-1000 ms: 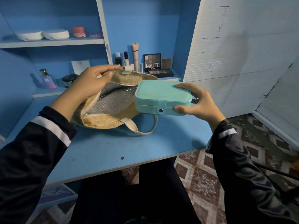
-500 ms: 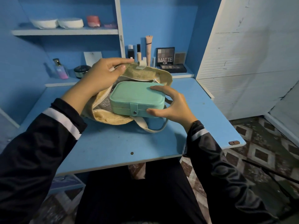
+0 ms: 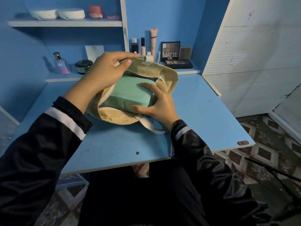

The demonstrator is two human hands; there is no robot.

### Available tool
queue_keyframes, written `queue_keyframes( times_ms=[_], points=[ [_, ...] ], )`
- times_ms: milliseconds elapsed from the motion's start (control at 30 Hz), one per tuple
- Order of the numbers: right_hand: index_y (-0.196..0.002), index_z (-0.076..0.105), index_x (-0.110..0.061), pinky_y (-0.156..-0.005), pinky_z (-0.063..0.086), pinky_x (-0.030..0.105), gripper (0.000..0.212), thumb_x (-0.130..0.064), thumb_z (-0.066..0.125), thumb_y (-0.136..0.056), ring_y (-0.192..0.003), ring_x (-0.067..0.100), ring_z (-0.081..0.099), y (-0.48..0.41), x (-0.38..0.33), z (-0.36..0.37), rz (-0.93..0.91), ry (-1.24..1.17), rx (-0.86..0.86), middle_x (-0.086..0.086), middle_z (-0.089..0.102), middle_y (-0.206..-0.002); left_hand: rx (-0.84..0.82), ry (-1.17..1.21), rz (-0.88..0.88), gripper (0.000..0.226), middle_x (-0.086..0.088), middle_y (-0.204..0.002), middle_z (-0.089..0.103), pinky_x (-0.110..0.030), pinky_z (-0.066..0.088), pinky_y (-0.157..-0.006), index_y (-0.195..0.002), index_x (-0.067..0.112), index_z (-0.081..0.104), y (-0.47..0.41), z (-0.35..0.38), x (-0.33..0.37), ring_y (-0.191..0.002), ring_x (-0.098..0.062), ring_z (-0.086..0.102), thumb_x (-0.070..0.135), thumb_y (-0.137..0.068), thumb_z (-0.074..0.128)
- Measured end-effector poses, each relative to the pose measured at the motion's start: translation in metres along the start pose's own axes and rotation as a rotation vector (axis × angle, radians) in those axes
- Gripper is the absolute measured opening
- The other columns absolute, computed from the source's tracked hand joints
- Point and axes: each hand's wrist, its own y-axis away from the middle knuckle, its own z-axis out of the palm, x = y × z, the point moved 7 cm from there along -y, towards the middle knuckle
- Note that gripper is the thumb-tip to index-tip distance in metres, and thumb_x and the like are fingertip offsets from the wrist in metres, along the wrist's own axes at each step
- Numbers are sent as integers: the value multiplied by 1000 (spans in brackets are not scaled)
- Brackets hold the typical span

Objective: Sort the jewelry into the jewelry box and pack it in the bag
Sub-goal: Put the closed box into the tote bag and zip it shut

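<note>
A closed mint-green jewelry box (image 3: 130, 93) with a snap button lies partly inside the open mouth of a tan woven bag (image 3: 118, 115) on the blue table (image 3: 203, 121). My left hand (image 3: 107, 70) pinches the bag's upper edge and holds it lifted. My right hand (image 3: 156, 103) grips the box's right end, fingers on its lid and thumb on its front side. The far end of the box is hidden under the raised flap. A cream handle loops out below my right wrist.
Makeup stands at the back: a "MATTE" eyeshadow palette (image 3: 171, 51), tubes and small bottles (image 3: 143, 44), a perfume bottle (image 3: 61, 64) and a dark jar (image 3: 83, 66). White round boxes (image 3: 58, 13) sit on the upper shelf. A white panel (image 3: 254, 54) closes the right side.
My right hand carried the box from the right of the bag into its mouth and pushed it deeper. My left hand kept the upper edge raised.
</note>
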Motion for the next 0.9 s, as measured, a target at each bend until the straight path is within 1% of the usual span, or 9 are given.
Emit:
queue_keyframes(
  times_ms=[67, 133, 233, 367, 500, 600, 767, 833, 900],
  points=[
    [-126, 58, -34, -89, 45, 20, 72, -53, 85, -62, -109, 6, 52, -4, 0, 5, -12, -9, -19, -8, 54, -117, -5, 2, 9, 31, 20, -129, 60, -17, 33, -100, -125, 42, 61, 1, -3, 0, -128, -1, 48, 24, -104, 47],
    [-129, 57, -31, -93, 45, 23, 74, -51, 85, -64, -111, 9, 50, -6, 2, 11, -13, -24, -61, -6, 53, -118, -15, 17, 6, 31, 22, -127, 59, -16, 33, -101, -124, 44, 60, 2, -6, -1, -127, 0, 48, 24, -104, 48],
    [-134, 52, -32, -101, 40, 25, 78, -52, 84, -66, -115, 8, 40, -5, 8, 21, 15, -10, -157, -4, 44, -121, -21, 39, 2, 31, 25, -124, 59, -15, 33, -102, -121, 47, 59, 3, -10, -5, -127, 2, 47, 23, -103, 48],
    [-141, 44, -34, -107, 31, 23, 88, -53, 84, -65, -120, 7, 29, 1, 15, 26, 12, 53, -233, 2, 35, -132, -37, 27, 0, 30, 26, -122, 58, -3, 30, -95, -123, 43, 59, 4, -8, -5, -124, 5, 47, 23, -103, 49],
    [-143, 43, -36, -104, 34, 20, 93, -53, 85, -63, -116, 13, 39, 6, 17, 22, -9, 98, -211, 1, 32, -126, -39, 32, 15, 30, 25, -126, 58, -14, 32, -104, -121, 45, 59, 5, -6, -7, -127, 3, 47, 23, -103, 49],
    [-144, 43, -35, -101, 33, 18, 88, -50, 83, -67, -118, 12, 40, 6, 14, 19, -16, 106, -196, 2, 38, -129, -43, 13, 29, 31, 26, -126, 57, -17, 32, -107, -121, 46, 58, 5, -7, -8, -128, 2, 47, 23, -103, 49],
    [-144, 44, -27, -105, 36, 21, 80, -44, 81, -74, -123, 15, 43, 0, 8, 22, -99, 66, -203, 5, 46, -135, -17, -35, 42, 32, 23, -125, 61, -30, 35, -113, -119, 47, 61, 1, -14, -12, -127, -2, 50, 23, -103, 49],
    [-144, 45, -23, -105, 36, 19, 78, -42, 80, -76, -123, 14, 44, -4, 6, 24, -132, 52, -207, 5, 49, -134, -18, -51, 45, 31, 20, -126, 62, -32, 35, -113, -121, 44, 63, 0, -18, -13, -127, -3, 50, 23, -103, 49],
    [-143, 46, -22, -104, 32, 11, 77, -41, 80, -77, -123, 10, 43, -9, 5, 25, -138, 31, -217, 4, 49, -136, -31, -60, 56, 31, 19, -126, 62, -32, 36, -112, -121, 44, 63, -1, -22, -13, -127, -3, 51, 23, -103, 50]
  ],
)
